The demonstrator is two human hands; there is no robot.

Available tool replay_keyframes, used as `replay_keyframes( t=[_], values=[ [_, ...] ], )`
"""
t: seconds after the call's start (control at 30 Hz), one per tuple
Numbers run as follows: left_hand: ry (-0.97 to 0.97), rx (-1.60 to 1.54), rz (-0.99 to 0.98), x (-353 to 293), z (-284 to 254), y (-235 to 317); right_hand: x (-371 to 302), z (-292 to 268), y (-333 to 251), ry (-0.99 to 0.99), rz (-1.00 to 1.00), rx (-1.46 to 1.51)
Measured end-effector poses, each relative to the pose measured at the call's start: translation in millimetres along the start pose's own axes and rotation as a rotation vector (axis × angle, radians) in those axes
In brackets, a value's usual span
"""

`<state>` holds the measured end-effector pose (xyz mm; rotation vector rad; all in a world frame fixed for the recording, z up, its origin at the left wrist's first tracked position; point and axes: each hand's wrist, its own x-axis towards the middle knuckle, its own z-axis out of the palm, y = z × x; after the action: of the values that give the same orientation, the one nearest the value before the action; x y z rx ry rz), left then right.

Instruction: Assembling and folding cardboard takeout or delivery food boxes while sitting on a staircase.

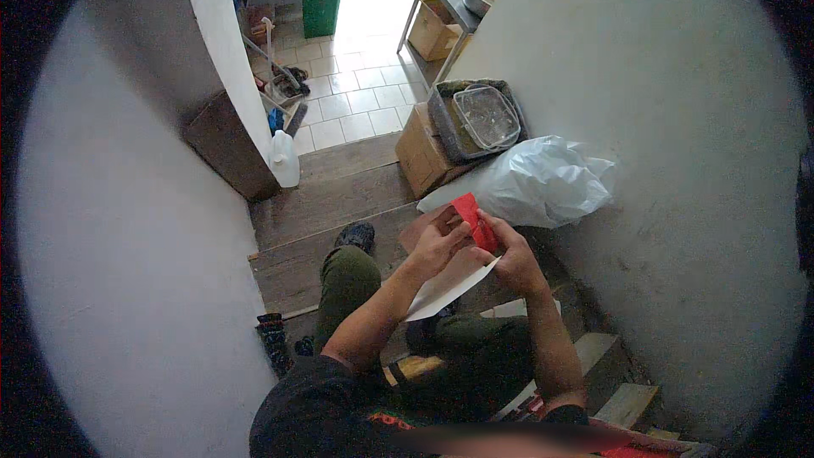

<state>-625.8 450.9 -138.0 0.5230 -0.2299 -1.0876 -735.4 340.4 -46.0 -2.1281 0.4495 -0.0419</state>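
Note:
Over my lap, both hands are closed on a small bright red folded piece (465,209); its exact kind I cannot make out. My left hand (436,248) pinches it from the left with thumb and fingers. On its other side, my right hand (515,256) grips the red piece's lower part. A thin sheet with a pale edge (448,292) lies under the hands, slanting from the right hand toward my knees. Beyond the left fingers shows a brownish-pink flat surface (415,231), perhaps part of that sheet. The palms hide how the pieces join.
I sit on wooden stairs (339,174) between two walls. Ahead right stand a white plastic bag (555,182), a cardboard box (421,153) and a dark tub (445,119). A white jug (285,159) is at left. A yellow-and-black item (415,368) lies by my legs.

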Motion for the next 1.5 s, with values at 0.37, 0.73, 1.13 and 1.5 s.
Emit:
replay_keyframes(
  t=[0.37, 0.73, 1.13, 1.5],
  values=[
    [0.000, -0.016, -0.016, 2, -2, -3, -2, -3, -10, 0.026, -0.039, -0.027],
    [-0.006, -0.060, -0.038, 2, -5, -5, 0, -3, -5, 0.027, -0.054, -0.072],
    [0.009, 0.040, 0.013, 2, -2, -3, 0, -2, 0, 0.008, -0.061, 0.015],
    [0.035, 0.029, -0.007, 0, 1, -1, -3, -4, -12, 0.017, 0.013, -0.032]
  ],
)
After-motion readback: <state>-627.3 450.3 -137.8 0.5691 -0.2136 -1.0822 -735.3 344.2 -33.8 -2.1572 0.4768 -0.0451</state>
